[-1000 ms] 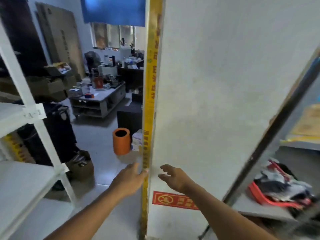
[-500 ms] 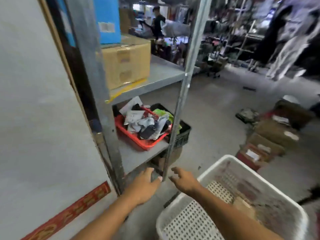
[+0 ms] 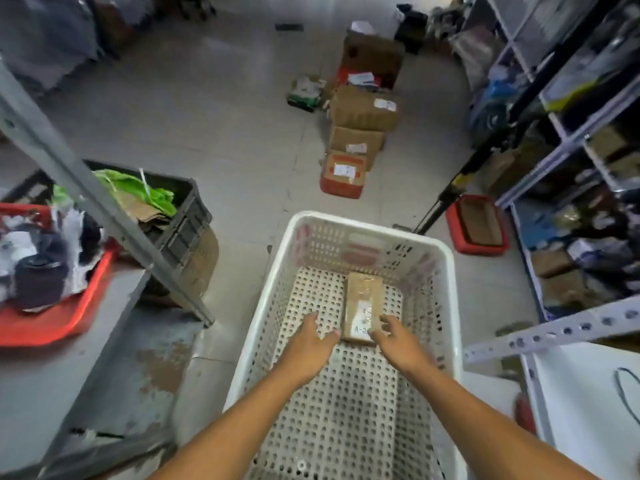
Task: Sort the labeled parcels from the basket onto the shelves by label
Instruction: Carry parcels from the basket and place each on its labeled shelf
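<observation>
Parcel, a slim brown cardboard box wrapped in clear tape, lies flat on the perforated floor of the white basket, toward the far half and a little right of centre; it is the only parcel visible in there. In the head view its long axis runs away from the person, roughly in line with the forearms, so the near short end, which carries a white label, faces the hands. The right hand is the nearer one: its fingers are spread and loosely curved over the near right corner, apparently touching or just above the label, but not closed on anything. The left hand hovers just beside the near left corner, fingers extended and relaxed, thumb pointing toward the box, holding nothing. Judging by this, the pick-up calls for both hands to close in from either side of the near end, or for the right hand alone to wrap the narrow width. The label reads "A-2" with the rest covered by the right fingers, so the full code cannot be made out. The frame is motion-blurred. A white shelf is cut off at the lower right edge and a grey metal shelf at the left; no shelf labels are legible.
</observation>
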